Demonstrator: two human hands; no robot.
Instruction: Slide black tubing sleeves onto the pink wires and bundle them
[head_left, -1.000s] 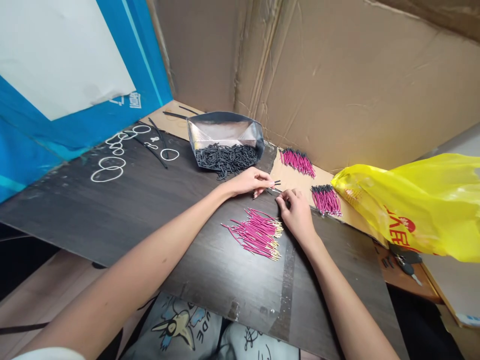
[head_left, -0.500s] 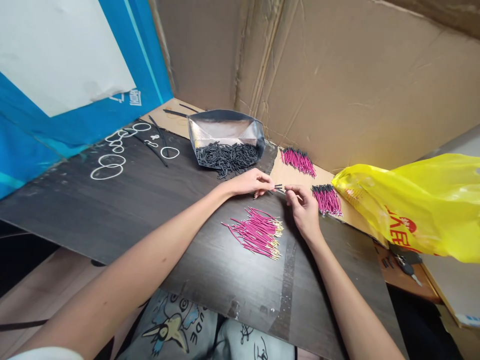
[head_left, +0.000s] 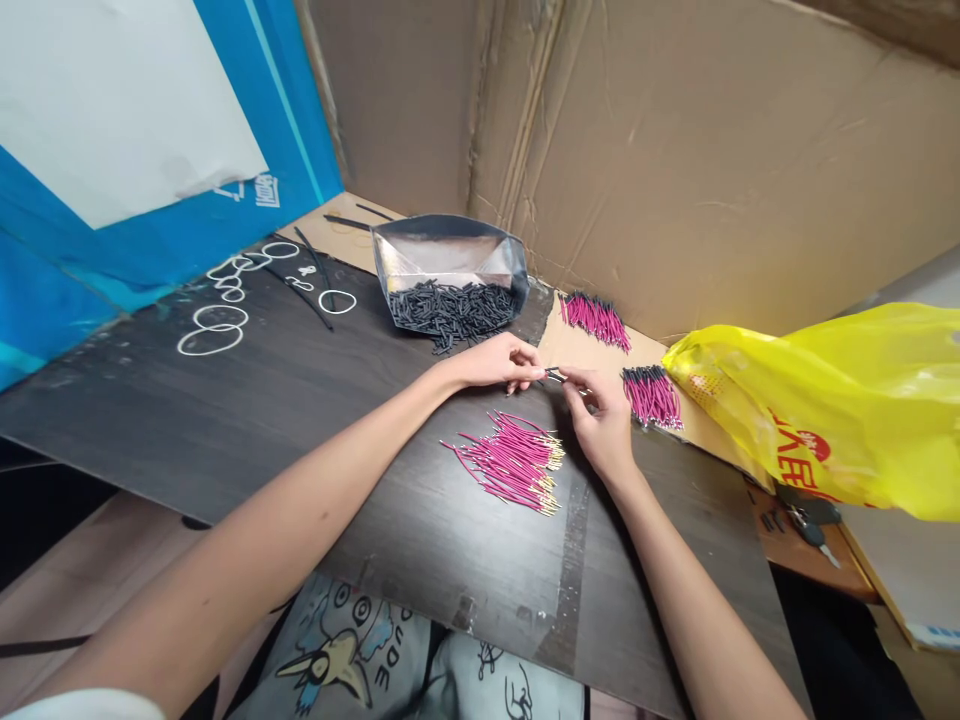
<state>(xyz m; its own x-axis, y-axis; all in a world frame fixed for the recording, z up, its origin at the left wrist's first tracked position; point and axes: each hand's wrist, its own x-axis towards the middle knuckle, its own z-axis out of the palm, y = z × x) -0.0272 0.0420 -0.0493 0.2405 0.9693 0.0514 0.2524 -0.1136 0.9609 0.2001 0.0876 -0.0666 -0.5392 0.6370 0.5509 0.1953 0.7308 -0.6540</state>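
Two hands meet above a dark board (head_left: 225,420): left hand (head_left: 499,362) pinches a black tube (head_left: 553,375), right hand (head_left: 604,420) pinches a wire into it, fingertips narrow, beside the pink wires (head_left: 514,462).

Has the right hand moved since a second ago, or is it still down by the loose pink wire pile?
Yes. The right hand has lifted off the pink wire pile toward the left hand; fingertips now meet.
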